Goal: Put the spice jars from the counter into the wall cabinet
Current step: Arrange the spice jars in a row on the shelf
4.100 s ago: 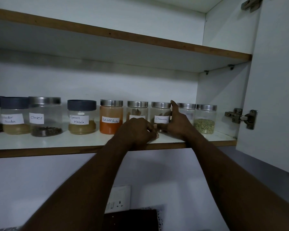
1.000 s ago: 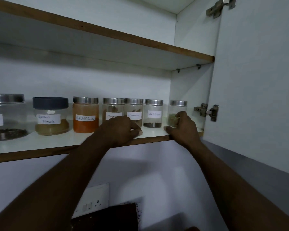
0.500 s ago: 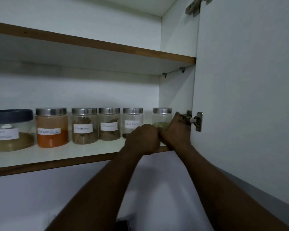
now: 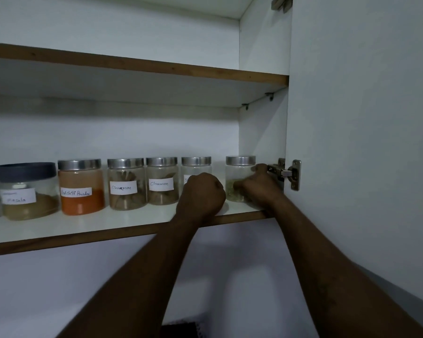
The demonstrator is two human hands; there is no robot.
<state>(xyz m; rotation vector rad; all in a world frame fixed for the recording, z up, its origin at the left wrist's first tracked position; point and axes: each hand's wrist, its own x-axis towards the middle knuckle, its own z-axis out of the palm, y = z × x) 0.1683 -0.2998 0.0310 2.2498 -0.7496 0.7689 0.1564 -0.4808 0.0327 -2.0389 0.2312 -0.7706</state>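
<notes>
Up in the wall cabinet [image 4: 263,123], at the right end of its lower shelf [image 4: 103,224], the last spice jar [image 4: 238,173] stands upright; the right hand [image 4: 258,189] has its grip curled round the glass; the left hand [image 4: 203,193] is a fist on the shelf edge, holding nothing visible; the jar looks light, rigid, smooth and breakable, best held round the body below the steel lid [image 4: 240,160]; the shelf is white and flat; the door [image 4: 364,142] stands open at right

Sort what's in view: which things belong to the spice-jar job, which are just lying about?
Job: steel-lidded glass jar of greenish seeds, gripped by right hand; other glass spice jars; white cabinet shelf.
Just there: metal door hinge; open white cabinet door.
</notes>
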